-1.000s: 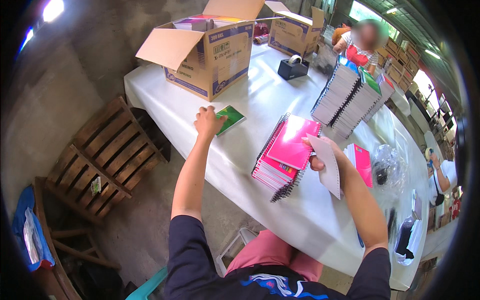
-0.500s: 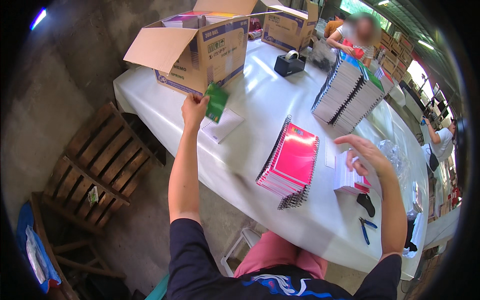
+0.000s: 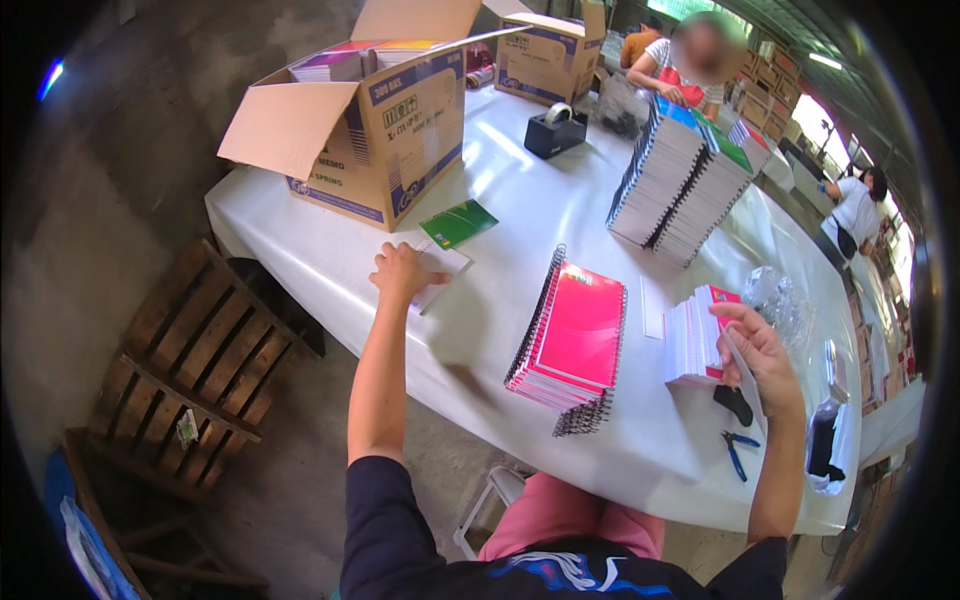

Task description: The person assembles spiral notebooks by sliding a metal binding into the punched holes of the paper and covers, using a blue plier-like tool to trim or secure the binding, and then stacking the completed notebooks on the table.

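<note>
White sheet (image 3: 746, 374) pinched in right grip (image 3: 766, 364), left grip (image 3: 402, 268) spread over white notepad (image 3: 455, 264)

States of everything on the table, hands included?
Near carton, open
Far carton, open
Tape dispenser, upright, loaded
Green cover, flat
Left hand, spread over white pages
Right hand, holding white sheet
Pink notebooks, stacked
Blue-handled pliers, handles spread

Two of the wearer's hands (image 3: 402, 268), two cardboard boxes (image 3: 415, 150), one tape dispenser (image 3: 556, 134) and one pair of pliers (image 3: 737, 458) on one counter (image 3: 480, 310).
</note>
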A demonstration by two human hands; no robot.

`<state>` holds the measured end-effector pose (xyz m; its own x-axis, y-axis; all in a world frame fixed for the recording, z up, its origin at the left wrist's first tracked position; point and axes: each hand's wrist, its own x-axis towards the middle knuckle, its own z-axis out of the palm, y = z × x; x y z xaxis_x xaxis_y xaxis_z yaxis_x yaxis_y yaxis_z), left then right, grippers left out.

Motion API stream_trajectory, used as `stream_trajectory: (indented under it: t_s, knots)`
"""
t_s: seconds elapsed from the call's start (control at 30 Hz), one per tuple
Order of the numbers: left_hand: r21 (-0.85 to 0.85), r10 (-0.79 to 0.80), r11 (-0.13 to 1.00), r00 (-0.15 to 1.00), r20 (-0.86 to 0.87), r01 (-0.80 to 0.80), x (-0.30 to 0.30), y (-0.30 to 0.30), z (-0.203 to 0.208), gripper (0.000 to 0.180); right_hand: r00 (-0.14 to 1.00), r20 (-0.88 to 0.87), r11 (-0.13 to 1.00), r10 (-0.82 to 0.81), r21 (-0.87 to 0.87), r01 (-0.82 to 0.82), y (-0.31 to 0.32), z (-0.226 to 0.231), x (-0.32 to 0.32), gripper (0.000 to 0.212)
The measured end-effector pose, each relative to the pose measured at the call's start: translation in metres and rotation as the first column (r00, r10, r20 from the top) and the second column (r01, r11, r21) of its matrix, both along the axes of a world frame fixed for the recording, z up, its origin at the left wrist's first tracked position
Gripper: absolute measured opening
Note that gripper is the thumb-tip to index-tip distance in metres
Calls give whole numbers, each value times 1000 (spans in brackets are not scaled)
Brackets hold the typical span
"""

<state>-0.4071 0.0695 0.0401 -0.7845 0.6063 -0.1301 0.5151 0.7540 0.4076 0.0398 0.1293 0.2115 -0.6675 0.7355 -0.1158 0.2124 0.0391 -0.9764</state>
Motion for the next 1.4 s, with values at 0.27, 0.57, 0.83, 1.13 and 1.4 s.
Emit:
stream_trajectory:
  t_s: [0.27,0.57,0.83,1.13,1.4]
  knots:
    - [-117,29,992,991,-131,-45,2,-10,-3,107,993,-62,992,105,83,-99,-10,-14,-20,39]
    - [415,60,909,981,-182,21,8,-55,11,81,819,-565,988,-102,-157,15,-24,-27,-1,36]
    - [955,-306,216,943,-132,204,276,-150,141,35,559,-785,946,-266,-325,-7,-67,-59,45,18]
    - [922,-822,368,505,264,118,400,-61,62,36,593,-691,905,-415,-241,352,-72,-126,114,20]
    - [271,-796,312,406,-448,911,426,-28,78,32,570,-657,814,-494,-120,568,-59,-157,127,76]
